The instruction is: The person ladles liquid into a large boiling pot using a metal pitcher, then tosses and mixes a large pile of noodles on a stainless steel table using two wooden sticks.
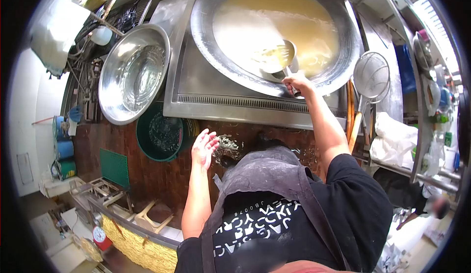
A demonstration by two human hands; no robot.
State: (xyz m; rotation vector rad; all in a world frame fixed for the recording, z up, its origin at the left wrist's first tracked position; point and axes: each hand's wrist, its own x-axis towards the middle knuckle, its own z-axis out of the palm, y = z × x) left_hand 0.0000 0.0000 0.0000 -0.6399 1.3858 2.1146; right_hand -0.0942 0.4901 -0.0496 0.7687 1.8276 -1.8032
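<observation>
My right hand point(297, 84) is closed around the handle of a metal ladle point(293, 51) over the near rim of a very large wok point(203, 40). The ladle's bowl is at the surface of the cloudy yellow liquid point(314, 25) that fills much of the wok. Steam or glare whitens the liquid's left part, so how deep the bowl sits is hard to tell. Away from the wok, my left hand point(204, 148) hangs in the air above the floor, holding nothing, its fingers apart and slightly bent.
A large steel basin point(109, 84) stands tilted left of the stove point(206, 84). Below it is a green tub point(142, 140) with water. A long-handled strainer point(371, 74) and wooden poles point(351, 108) lean at the stove's right. White bags point(392, 138) lie beyond. The brown floor point(157, 175) looks wet.
</observation>
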